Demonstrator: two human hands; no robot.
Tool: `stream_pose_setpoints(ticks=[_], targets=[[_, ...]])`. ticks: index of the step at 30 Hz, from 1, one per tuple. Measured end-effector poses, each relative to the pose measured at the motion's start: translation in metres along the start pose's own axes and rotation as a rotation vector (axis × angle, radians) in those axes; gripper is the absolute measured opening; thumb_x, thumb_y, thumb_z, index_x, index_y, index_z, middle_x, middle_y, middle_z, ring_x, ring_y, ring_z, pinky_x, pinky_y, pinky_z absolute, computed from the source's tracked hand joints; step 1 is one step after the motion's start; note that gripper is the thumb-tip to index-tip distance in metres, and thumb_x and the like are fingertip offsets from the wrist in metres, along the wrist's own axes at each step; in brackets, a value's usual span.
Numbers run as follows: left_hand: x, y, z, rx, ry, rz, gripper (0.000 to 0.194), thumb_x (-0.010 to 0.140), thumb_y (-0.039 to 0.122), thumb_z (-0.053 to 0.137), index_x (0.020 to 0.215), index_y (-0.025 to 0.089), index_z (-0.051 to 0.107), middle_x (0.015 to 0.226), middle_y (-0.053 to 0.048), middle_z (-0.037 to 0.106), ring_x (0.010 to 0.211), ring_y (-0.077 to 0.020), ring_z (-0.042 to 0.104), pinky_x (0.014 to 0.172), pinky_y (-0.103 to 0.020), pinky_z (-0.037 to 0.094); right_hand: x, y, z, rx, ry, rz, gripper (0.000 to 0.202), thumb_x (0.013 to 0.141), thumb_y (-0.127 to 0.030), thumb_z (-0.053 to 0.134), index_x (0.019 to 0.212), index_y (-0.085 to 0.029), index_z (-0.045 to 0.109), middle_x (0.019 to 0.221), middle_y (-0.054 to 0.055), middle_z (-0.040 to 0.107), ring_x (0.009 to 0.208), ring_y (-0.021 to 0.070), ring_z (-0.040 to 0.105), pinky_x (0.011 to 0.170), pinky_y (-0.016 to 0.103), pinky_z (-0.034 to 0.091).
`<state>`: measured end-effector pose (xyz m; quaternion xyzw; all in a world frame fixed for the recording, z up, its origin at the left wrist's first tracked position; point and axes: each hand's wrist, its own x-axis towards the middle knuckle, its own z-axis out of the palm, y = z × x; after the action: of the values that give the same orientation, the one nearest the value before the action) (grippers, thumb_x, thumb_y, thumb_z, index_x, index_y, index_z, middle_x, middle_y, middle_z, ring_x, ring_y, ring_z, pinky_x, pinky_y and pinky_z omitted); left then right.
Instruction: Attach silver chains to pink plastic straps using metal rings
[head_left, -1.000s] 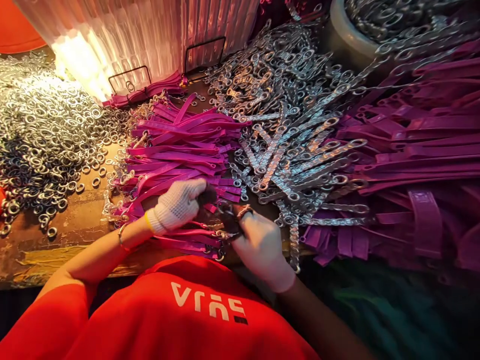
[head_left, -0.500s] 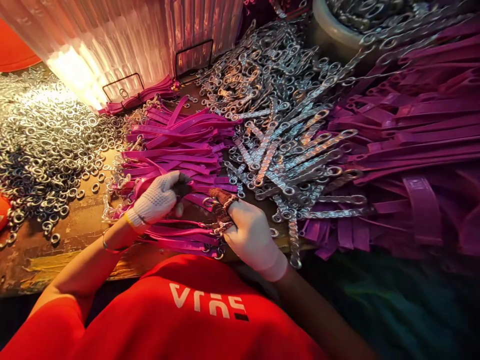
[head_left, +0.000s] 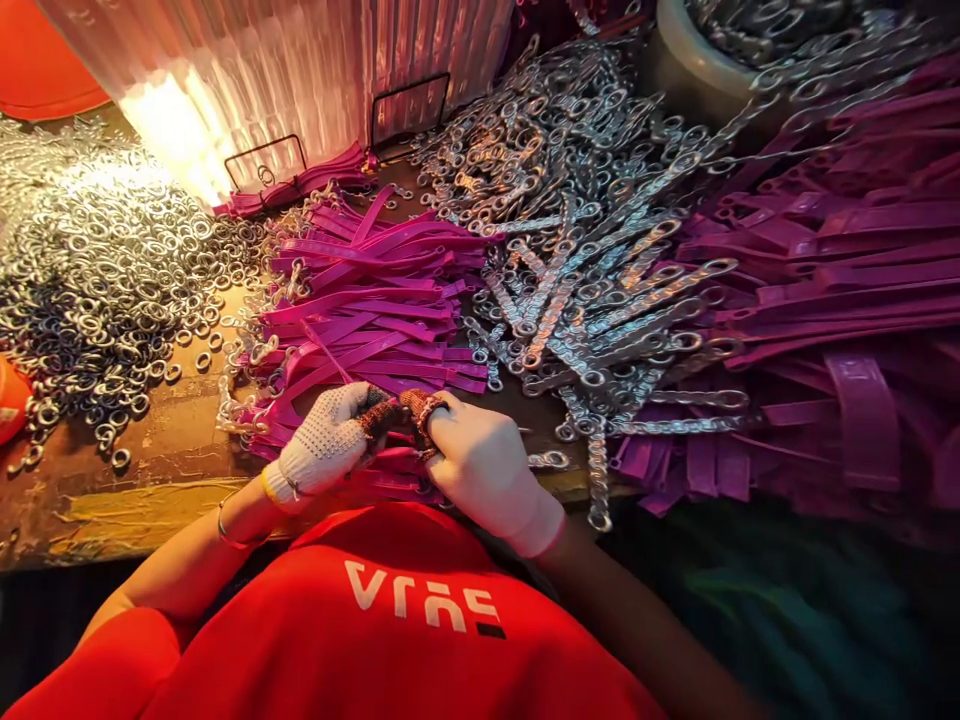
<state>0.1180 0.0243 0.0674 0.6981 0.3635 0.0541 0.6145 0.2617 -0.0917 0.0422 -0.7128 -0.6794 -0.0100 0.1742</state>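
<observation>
At the near table edge my left hand [head_left: 330, 435], in a dotted white glove with dark fingertips, is closed in a pinch. A thin purple strap [head_left: 328, 350], seen edge-on, runs into its fingers. My right hand [head_left: 484, 460], in a plain white glove with brown fingertip covers, is closed against the left fingertips. What the right fingers pinch is hidden. Just beyond the hands lies a pile of purple straps [head_left: 390, 320], with small metal links [head_left: 232, 410] at their left ends. More purple straps [head_left: 379, 478] lie partly under both hands.
Loose metal rings [head_left: 112, 270] are heaped at left. Twisted metal chains [head_left: 570, 300] pile up right of centre, below a chain-filled bucket [head_left: 709, 60]. Wider purple straps [head_left: 840, 300] fill the right. A clear ribbed container [head_left: 300, 80] and wire frames [head_left: 411, 110] stand behind.
My hands have come together; the right hand moved left and the left hand moved right, so their fingertips now meet. The view has shifted slightly.
</observation>
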Motion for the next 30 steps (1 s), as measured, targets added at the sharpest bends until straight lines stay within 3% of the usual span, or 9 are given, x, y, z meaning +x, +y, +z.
stream_pose_setpoints(ticks=[4,8,11,14,18,23,25,27,30], targets=[[-0.003,-0.008,0.000,0.222,-0.014,0.158,0.012,0.085,0.028,0.061,0.086,0.017,0.067,0.077,-0.003,0.064,0.069,-0.0141,0.054,0.064,-0.021,0.041,-0.004,-0.003,0.007,0.004,0.029,0.014,0.014,0.070,-0.009,0.053,0.072,-0.018,0.064,0.079,0.008,0.066,0.059,0.0168,0.049,0.056,0.031,0.029],[0.002,-0.026,-0.001,0.210,-0.066,0.165,0.013,0.086,0.027,0.059,0.086,0.018,0.069,0.085,-0.004,0.067,0.076,-0.0163,0.057,0.071,-0.022,0.043,-0.006,-0.004,0.011,0.058,0.032,0.036,0.019,0.071,-0.007,0.050,0.076,-0.018,0.064,0.086,0.011,0.069,0.070,0.0204,0.058,0.064,0.030,0.039],[0.004,-0.032,-0.002,0.190,-0.078,0.190,0.024,0.091,0.032,0.054,0.080,0.015,0.066,0.078,-0.002,0.063,0.072,-0.0136,0.052,0.068,-0.021,0.040,-0.004,-0.003,0.006,0.082,-0.120,0.057,0.024,0.073,-0.005,0.049,0.086,-0.017,0.065,0.092,0.012,0.071,0.078,0.0214,0.062,0.069,0.030,0.042],[0.001,-0.033,0.001,0.280,0.002,0.215,0.025,0.091,0.033,0.056,0.078,0.014,0.064,0.072,-0.001,0.060,0.068,-0.0122,0.047,0.064,-0.021,0.035,-0.002,-0.004,0.001,0.013,-0.246,0.125,0.024,0.071,-0.006,0.050,0.086,-0.017,0.065,0.073,0.008,0.069,0.066,0.0205,0.060,0.060,0.030,0.037],[-0.003,-0.037,0.008,0.394,0.036,0.260,0.021,0.089,0.022,0.054,0.070,0.015,0.058,0.065,0.000,0.056,0.063,-0.0112,0.043,0.059,-0.022,0.028,-0.006,-0.006,0.006,-0.012,-0.196,0.046,0.019,0.069,-0.010,0.049,0.079,-0.016,0.064,0.061,0.007,0.064,0.057,0.0190,0.055,0.054,0.032,0.029],[-0.001,-0.036,0.015,0.501,-0.017,0.281,0.017,0.076,0.004,0.048,0.064,0.017,0.051,0.061,0.001,0.052,0.058,-0.0113,0.041,0.056,-0.024,0.025,-0.017,-0.003,0.015,-0.052,-0.127,-0.080,0.018,0.072,-0.011,0.050,0.081,-0.013,0.065,0.058,0.007,0.062,0.052,0.0172,0.051,0.053,0.033,0.023],[0.000,-0.028,0.008,0.537,-0.082,0.297,0.018,0.071,0.001,0.046,0.064,0.017,0.051,0.064,0.000,0.055,0.058,-0.0118,0.044,0.056,-0.024,0.026,-0.020,0.001,0.016,-0.072,-0.117,-0.124,0.014,0.074,-0.011,0.050,0.077,-0.014,0.064,0.056,0.006,0.061,0.051,0.0167,0.050,0.053,0.033,0.021],[-0.002,-0.017,-0.013,0.593,-0.126,0.291,0.019,0.071,0.002,0.047,0.069,0.018,0.056,0.069,-0.001,0.060,0.061,-0.0127,0.048,0.058,-0.023,0.031,-0.024,0.006,0.014,-0.089,-0.096,-0.149,0.014,0.076,-0.011,0.050,0.073,-0.015,0.063,0.055,0.006,0.061,0.051,0.0166,0.050,0.053,0.034,0.020],[-0.012,-0.006,-0.066,0.716,0.021,0.268,0.019,0.078,0.011,0.051,0.082,0.019,0.067,0.079,-0.004,0.066,0.069,-0.0161,0.056,0.066,-0.025,0.041,-0.031,0.016,0.010,-0.101,-0.084,-0.083,0.014,0.076,-0.010,0.052,0.076,-0.015,0.065,0.055,0.005,0.061,0.053,0.0169,0.050,0.054,0.034,0.023]])
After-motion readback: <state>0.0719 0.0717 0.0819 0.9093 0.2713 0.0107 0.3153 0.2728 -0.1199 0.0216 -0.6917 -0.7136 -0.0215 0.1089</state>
